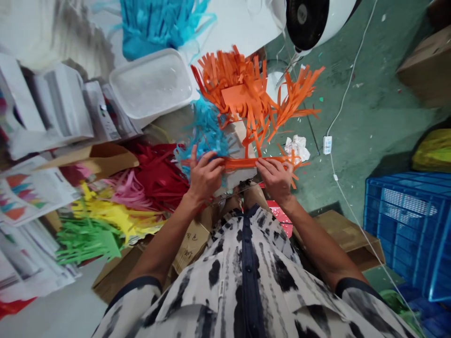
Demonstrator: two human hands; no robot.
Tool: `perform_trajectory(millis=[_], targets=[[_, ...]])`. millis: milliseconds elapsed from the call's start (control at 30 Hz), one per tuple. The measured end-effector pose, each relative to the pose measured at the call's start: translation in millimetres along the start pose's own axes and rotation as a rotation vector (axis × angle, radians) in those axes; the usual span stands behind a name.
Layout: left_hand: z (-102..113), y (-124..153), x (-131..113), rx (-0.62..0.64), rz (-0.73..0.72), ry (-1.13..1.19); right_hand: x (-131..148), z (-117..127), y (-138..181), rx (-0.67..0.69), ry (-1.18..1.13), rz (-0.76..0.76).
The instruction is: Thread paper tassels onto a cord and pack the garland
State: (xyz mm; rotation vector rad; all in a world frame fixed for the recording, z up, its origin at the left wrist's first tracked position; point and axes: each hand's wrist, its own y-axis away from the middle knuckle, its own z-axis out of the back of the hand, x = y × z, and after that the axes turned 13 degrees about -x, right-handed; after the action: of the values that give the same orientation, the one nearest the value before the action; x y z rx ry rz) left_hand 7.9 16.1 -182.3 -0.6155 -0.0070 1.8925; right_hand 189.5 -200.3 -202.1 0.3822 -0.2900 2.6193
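My left hand (204,176) and my right hand (276,177) both pinch the folded base band of an orange paper fringe (246,101). The band runs level between the two hands, and the cut orange strips fan upward and outward above it. My left index finger sticks up while the other fingers press on the band. Behind the fringe lies a blue paper fringe (206,131), partly hidden by the orange one.
Red (158,173), pink, yellow (112,213) and green (88,241) paper fringes pile at the left. A white plastic tub (151,87) and stacked printed sheets sit beyond. A fan (310,19), a cable, cardboard boxes and a blue crate (408,225) stand on the green floor at the right.
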Motion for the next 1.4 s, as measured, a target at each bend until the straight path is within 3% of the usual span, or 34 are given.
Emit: perform_trajectory(millis=[100,233,333,567,833,1033,1200,1333,1400], targets=[[-1,-1,-14,-0.020,0.063,-0.006,-9,-3,0,-0.013,-0.003,0.046],[-25,-16,-47,0.118,-0.070,0.103,-14,-8,-2,0.021,0.000,0.103],[-42,-27,-57,0.174,-0.097,0.078,-11,-9,-6,0.012,0.012,0.063],[-50,-29,-48,0.149,-0.099,0.008,7,1,-17,-0.033,0.014,0.007],[-55,-28,-42,0.149,-0.076,0.056,2,-4,-17,-0.008,0.010,-0.026],[-50,-23,-36,0.093,0.082,-0.029,-6,7,-29,0.033,0.060,-0.107],[-40,-30,-33,0.098,0.220,-0.069,-6,15,-44,0.099,0.137,-0.082],[-36,-37,-36,0.143,0.246,-0.070,-3,18,-52,0.148,0.159,-0.082],[-36,-37,-40,0.109,0.243,-0.087,-1,19,-53,0.149,0.166,-0.098]])
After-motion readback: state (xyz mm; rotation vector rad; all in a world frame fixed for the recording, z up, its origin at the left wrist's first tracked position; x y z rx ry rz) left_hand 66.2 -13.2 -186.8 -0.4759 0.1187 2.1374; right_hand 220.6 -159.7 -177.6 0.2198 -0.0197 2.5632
